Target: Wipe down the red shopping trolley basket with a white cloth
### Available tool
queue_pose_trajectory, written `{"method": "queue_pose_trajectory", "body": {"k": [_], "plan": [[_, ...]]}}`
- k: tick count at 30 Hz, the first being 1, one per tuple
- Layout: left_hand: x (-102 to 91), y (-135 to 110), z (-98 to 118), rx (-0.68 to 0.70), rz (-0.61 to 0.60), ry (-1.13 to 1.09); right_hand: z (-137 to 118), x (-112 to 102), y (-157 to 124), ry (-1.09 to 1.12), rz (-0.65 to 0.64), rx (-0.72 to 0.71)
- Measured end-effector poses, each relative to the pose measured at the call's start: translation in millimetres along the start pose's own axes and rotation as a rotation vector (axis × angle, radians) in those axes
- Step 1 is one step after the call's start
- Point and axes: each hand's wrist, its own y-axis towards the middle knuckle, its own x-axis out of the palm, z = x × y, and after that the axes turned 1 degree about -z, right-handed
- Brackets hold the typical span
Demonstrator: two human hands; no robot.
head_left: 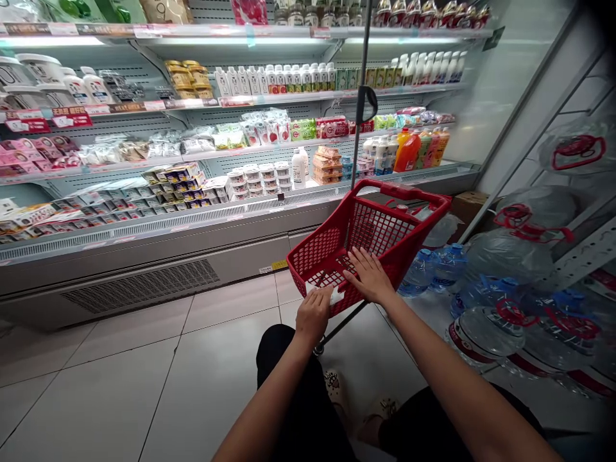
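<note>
Head view, red lattice cart [347, 221], left fingers [320, 294] holding white wipe [337, 296], right fingers [364, 262] spread

Clear jugs [488, 333] stand right of a display case [250, 256] holding white bottles [298, 169].

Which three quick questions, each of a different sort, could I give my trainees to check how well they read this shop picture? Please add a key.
1. True or false: The red basket sits on a shelf of the display fridge.

2. Which covers part of the white cloth-like piece?
A) the left hand
B) a juice bottle
C) a shoe

3. Fill in: As the picture shows it, the bluish bottles stand to the ____ of the basket.

Key:
1. False; it stands out in front of the fridge, over the tiled floor.
2. A; the left hand is on it at the basket's near rim.
3. right
</note>
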Motion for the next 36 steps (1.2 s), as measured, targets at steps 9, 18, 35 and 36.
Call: {"method": "queue_pose_trajectory", "body": {"k": [9, 18, 35, 36], "plan": [[16.5, 4, 16, 0.188, -0.072, -0.033, -16, 24, 5, 0.039, 0.074, 0.221], [-1.9, 11, -90, 0.110, -0.123, 0.044, 26, 14, 2, -0.063, 0.069, 0.167], [38.4, 51, 0, 0.323, -0.112, -0.042, 9, 17, -43, 0.025, 0.076, 0.181], [35.8, 56, -5, 0.362, -0.129, -0.060, 19, 14, -46, 0.031, 0.056, 0.168]]}}
